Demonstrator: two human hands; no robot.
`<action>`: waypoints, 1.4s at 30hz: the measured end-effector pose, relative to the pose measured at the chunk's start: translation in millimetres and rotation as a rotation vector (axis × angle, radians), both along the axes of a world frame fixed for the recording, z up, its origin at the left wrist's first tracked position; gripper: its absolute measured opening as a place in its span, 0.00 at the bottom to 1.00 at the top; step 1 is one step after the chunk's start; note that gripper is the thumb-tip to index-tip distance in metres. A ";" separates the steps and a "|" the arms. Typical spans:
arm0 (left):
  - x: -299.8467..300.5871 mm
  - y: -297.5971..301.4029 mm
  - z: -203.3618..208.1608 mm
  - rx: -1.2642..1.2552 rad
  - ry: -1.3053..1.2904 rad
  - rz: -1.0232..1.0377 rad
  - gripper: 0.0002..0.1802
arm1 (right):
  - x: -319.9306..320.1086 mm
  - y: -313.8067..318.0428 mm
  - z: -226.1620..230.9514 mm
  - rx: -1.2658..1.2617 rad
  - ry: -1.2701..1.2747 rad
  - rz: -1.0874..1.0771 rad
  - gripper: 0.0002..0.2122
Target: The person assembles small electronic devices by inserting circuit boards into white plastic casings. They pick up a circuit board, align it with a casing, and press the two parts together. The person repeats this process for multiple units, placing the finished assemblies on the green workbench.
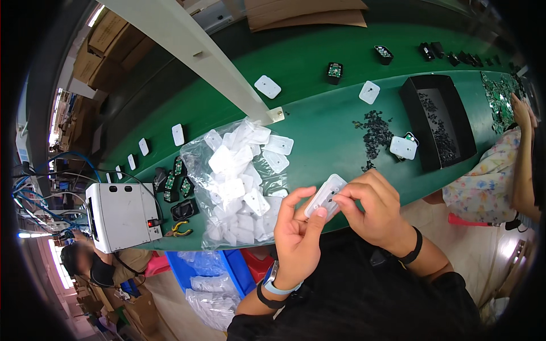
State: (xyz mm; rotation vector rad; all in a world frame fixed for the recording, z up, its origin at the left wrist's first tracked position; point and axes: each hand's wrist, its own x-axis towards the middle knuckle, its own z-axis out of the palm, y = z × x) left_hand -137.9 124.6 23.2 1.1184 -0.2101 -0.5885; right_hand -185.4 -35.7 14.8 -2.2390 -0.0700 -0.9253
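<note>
My left hand [298,238] holds a white plastic cover [325,200] tilted in front of me, thumb on its near end and fingers behind it. Small dark spots or parts show on the cover's inner face. My right hand [372,207] is closed in a pinch at the cover's right side; whatever is between its fingertips is too small to make out. Left of my hands, a heap of white covers [233,187] lies on a clear plastic bag [196,153]. Ahead to the right are a pile of small black parts [375,133] and another white cover [403,148] resting on a circuit board.
A black box [469,133] with small black parts stands at right, near a co-worker's hand [520,111] and green boards [497,99]. A slanted post [199,57] meets the green bench. At left are a white machine [122,216], pliers [181,229] and black housings [183,209].
</note>
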 end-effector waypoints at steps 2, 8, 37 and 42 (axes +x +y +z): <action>-1.4 -1.4 1.9 0.050 -0.020 -0.009 0.22 | -0.6 -0.1 -0.9 -0.015 -0.013 -0.015 0.10; -2.9 -2.0 1.6 0.119 -0.071 -0.013 0.23 | -1.5 2.4 7.6 -0.015 0.007 -0.031 0.08; 21.4 12.8 -33.6 0.172 0.191 -0.092 0.10 | 30.4 -28.5 -14.6 0.766 0.603 0.365 0.15; 30.6 26.9 -53.2 0.138 0.243 -0.013 0.11 | 139.8 -110.3 -57.9 0.235 0.484 -0.317 0.22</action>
